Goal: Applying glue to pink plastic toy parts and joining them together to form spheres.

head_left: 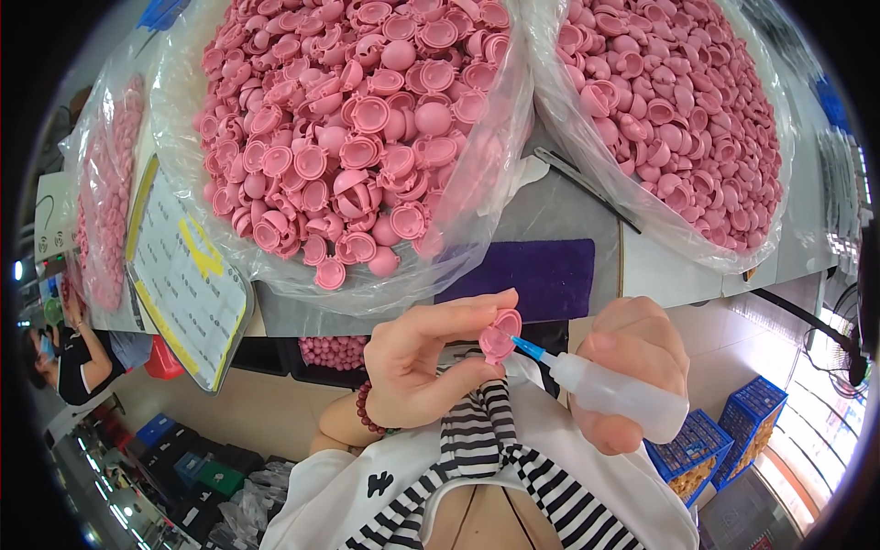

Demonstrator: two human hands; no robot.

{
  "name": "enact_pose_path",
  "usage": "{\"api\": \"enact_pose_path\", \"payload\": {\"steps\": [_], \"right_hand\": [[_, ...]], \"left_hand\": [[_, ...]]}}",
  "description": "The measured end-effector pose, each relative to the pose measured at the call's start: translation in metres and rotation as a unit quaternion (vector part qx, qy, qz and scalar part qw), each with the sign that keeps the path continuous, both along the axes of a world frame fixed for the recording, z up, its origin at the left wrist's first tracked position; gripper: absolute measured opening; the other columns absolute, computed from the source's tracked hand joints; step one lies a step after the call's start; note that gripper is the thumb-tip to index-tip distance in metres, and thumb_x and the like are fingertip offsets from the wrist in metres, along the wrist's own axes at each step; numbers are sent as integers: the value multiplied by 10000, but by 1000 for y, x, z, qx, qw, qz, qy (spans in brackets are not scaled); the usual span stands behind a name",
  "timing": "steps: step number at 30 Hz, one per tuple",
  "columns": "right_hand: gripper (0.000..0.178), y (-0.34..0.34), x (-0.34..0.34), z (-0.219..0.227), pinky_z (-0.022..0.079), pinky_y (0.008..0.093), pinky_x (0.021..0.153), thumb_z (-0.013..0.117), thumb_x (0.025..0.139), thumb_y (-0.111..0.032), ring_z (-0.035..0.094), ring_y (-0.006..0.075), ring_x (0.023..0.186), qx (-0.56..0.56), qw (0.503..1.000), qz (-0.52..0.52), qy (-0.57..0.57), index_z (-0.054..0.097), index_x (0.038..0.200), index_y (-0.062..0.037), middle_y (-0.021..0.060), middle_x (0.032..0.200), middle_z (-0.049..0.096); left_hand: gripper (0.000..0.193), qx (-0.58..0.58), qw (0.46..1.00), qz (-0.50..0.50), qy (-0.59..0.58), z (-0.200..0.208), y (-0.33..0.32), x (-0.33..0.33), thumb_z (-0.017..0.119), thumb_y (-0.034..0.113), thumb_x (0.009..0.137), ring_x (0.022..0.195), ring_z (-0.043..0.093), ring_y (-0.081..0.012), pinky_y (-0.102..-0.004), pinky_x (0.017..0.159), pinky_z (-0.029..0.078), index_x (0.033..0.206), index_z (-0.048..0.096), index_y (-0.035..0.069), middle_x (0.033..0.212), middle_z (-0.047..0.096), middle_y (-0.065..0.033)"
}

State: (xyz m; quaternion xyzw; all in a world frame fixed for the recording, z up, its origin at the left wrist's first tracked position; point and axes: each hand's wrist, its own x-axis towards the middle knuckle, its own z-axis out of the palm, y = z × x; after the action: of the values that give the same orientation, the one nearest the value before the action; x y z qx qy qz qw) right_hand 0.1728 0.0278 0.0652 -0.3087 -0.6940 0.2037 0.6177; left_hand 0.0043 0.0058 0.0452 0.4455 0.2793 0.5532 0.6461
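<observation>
Between the thumb and fingers of my left hand is a small pink round plastic shell, its hollow side turned toward the right. My right hand is wrapped round a translucent white squeeze bottle. The bottle lies tilted, and its blue tip points left, at the rim or inside of the shell; whether it touches I cannot tell. Beyond my hands, a large clear plastic bag stands open, heaped with pink shells of the same kind.
A second bag of smaller-looking pink pieces lies at the far right. A purple cloth lies on the grey table by its front edge. A clipboard-like sheet hangs at left. Blue crates stand lower right. Another person is at far left.
</observation>
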Motion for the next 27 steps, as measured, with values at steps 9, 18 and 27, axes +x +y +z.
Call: {"api": "enact_pose_path", "payload": {"steps": [9, 18, 27], "right_hand": [[326, 23, 22, -16, 403, 234, 663, 609, 737, -114, 533, 152, 777, -225, 958, -159, -78, 539, 1016, 40, 117, 908, 584], [341, 37, 23, -27, 445, 292, 694, 589, 714, 15, 585, 208, 841, -224, 947, -167, -159, 525, 1048, -17, 81, 1000, 600], [277, 74, 94, -19, 391, 337, 743, 652, 706, -130, 492, 246, 810, -151, 845, -318, -402, 585, 958, -37, 87, 832, 542]], "left_hand": [[363, 192, 924, 161, 289, -4, 8, 1, 696, -68, 610, 797, 630, -241, -269, 682, 486, 950, 584, -6, 1024, 597, -204], [314, -24, 889, -204, -410, -30, 12, -1, 568, -2, 799, 983, 537, -300, -399, 797, 456, 1072, 417, 36, 1079, 515, -260], [233, -134, 889, -237, -368, -16, 16, -1, 578, 68, 815, 800, 534, -220, -384, 676, 464, 1002, 443, 101, 942, 578, -129]]}}
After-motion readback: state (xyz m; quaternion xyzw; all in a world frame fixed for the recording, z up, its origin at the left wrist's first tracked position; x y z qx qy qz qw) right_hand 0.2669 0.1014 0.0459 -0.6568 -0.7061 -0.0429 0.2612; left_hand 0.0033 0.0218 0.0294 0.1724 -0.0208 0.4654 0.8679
